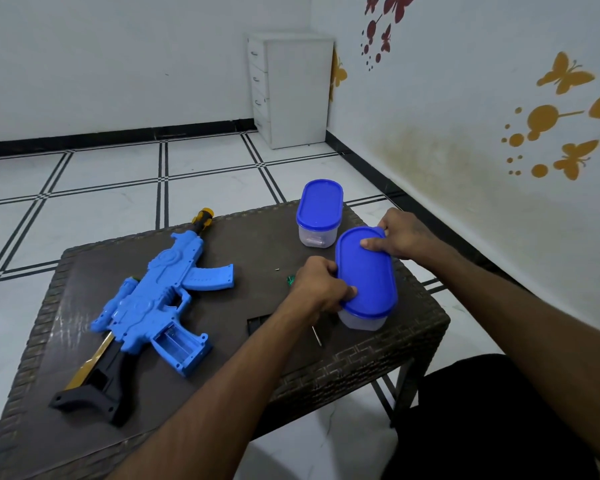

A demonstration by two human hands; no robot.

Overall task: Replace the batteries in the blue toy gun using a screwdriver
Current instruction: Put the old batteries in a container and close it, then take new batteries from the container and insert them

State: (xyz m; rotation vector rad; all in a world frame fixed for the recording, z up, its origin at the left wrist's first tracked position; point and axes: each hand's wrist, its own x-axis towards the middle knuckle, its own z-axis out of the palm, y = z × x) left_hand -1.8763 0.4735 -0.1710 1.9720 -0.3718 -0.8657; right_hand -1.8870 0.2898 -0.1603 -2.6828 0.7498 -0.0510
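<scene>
— Well, what's on the worktop [84, 258]?
— I see the blue toy gun [153, 306] lying at its left, battery bay open.
— And my hands?
— Left hand [321, 287] and right hand [400, 237] both grip the near lidded container [366, 277]; the screwdriver [316, 336] lies beneath my left wrist.

The blue toy gun [153, 306] lay across the left side of the table [378, 358]. Two tubs with blue lids stood on the right, the far tub [318, 216] and the near tub [366, 275], and both hands filled the space around the near one. Between gun and tubs was open table, with a small screw [277, 270] and a screwdriver [316, 336] lying there.
</scene>
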